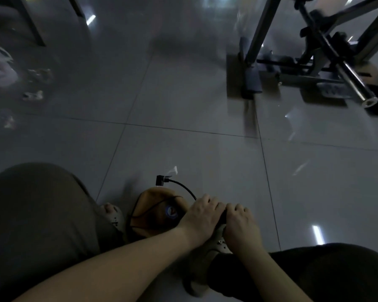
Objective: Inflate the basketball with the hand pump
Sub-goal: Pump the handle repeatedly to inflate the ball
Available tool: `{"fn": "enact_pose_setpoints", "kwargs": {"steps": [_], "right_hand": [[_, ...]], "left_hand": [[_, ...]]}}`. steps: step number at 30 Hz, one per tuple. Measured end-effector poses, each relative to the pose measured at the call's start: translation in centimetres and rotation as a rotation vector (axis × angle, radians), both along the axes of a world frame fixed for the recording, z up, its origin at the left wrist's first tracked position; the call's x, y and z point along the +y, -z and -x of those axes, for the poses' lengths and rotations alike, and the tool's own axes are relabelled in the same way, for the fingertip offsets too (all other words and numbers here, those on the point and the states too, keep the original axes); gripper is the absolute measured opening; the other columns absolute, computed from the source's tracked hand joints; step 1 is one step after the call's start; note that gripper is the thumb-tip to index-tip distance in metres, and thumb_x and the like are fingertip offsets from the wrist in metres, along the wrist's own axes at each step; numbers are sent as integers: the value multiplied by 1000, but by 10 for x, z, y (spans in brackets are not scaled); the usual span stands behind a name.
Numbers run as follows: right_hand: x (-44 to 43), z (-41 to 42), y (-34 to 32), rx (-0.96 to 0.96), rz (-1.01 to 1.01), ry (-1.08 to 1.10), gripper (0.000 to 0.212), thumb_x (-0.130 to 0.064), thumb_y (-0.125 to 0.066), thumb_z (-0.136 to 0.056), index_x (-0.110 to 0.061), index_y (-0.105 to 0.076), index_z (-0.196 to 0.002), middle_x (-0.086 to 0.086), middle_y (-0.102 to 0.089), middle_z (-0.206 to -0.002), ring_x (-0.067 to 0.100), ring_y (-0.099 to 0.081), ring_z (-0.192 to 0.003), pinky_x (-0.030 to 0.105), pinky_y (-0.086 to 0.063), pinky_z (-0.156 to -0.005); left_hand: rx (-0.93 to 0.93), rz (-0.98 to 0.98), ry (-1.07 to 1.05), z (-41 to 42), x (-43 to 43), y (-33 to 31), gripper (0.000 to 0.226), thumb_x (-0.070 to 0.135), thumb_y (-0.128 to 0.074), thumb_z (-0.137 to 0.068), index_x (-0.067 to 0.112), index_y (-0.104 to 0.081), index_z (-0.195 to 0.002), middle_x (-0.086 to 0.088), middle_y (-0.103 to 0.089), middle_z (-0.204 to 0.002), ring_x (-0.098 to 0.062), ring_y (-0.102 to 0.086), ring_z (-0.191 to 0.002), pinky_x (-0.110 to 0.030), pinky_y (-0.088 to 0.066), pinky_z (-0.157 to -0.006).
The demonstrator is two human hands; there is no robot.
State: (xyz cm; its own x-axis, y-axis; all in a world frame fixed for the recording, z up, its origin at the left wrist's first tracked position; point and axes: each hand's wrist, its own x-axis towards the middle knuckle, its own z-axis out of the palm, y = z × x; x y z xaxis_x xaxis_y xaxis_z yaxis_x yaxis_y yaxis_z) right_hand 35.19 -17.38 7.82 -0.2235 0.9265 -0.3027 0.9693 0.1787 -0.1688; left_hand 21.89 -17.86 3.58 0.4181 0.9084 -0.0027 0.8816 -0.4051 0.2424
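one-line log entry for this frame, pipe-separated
stage: pumping | left hand + right hand: side by side on pump handle | hose: arcs over basketball | ball: looks soft, on floor by foot

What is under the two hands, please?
Both the left hand and the right hand close on a dark pump handle, mostly covered. Below shows a grey shoe. The pump body is hidden.

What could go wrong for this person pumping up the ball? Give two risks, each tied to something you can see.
The black hose loops loosely over the flat basketball; a hard stroke might tug it free. Both hands, left hand and right hand, crowd one handle right above a shoe, so a slip could jab the foot.
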Motion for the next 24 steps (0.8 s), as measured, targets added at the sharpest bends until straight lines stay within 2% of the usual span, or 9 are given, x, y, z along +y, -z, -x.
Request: {"fn": "enact_pose_setpoints", "kwargs": {"steps": [3,6,8,11,13,15,19,22,24], "right_hand": [[1,-1,-1,13,86,13,15,-16,-46,-93,-21,-46,-108,0,-52,-113,19,-48,-104,26,-41,-84],[-4,-1,-10,100,124,96,12,-13,-48,-91,-23,-44,-98,0,-53,-111,20,-50,-101,28,-41,-77],[-6,0,-19,150,28,145,11,-13,-50,-90,-22,-48,-95,-1,-55,-105,18,-49,-93,28,-41,-72],[-2,-6,-41,178,-269,158,15,-14,-61,-85,-22,-55,-97,-3,-57,-96,16,-50,-85,31,-47,-68],[-1,-12,-56,204,-461,115,17,-15,-65,-82,-19,-57,-96,-2,-56,-90,16,-50,-81,34,-49,-66],[-7,-13,-65,219,-551,73,10,-17,-61,-84,-17,-56,-93,-1,-54,-86,16,-48,-77,34,-48,-64],[-13,-1,-44,90,-445,76,2,-20,-51,-88,-19,-51,-86,0,-54,-82,17,-43,-74,32,-41,-61],[-12,7,-21,8,-301,75,4,-19,-46,-89,-22,-47,-87,1,-56,-87,19,-45,-78,31,-36,-62],[-13,8,-14,-19,-246,56,7,-18,-41,-93,-22,-47,-91,1,-56,-93,20,-47,-84,30,-39,-66]], "left_hand": [[22,49,18,2,1,-6,24,19,-36,-91,17,-47,-112,-6,-53,-106,-23,-45,-90,-36,-45,-80],[3,98,41,6,1,-16,27,17,-45,-94,16,-46,-120,-6,-50,-116,-24,-44,-102,-37,-41,-94],[-40,69,34,9,2,-33,27,17,-41,-94,14,-49,-120,-7,-51,-116,-24,-46,-105,-36,-41,-95],[-178,-50,20,6,11,-79,44,29,-22,-85,12,-55,-108,-8,-55,-105,-24,-49,-95,-34,-41,-85],[-247,-162,29,5,16,-105,46,34,-23,-81,10,-58,-100,-9,-58,-97,-25,-50,-88,-35,-41,-79],[-258,-233,26,5,16,-114,42,32,-27,-81,9,-60,-95,-9,-58,-91,-26,-50,-84,-36,-41,-75],[-176,-191,-12,5,1,-82,37,28,-24,-84,12,-56,-93,-8,-56,-90,-25,-47,-80,-37,-43,-72],[-63,-123,-74,3,-5,-44,26,23,-26,-88,16,-50,-97,-6,-53,-93,-23,-43,-80,-39,-44,-73],[-14,-93,-87,0,-8,-27,22,20,-28,-90,16,-49,-99,-6,-51,-95,-24,-43,-83,-39,-44,-76]]}}
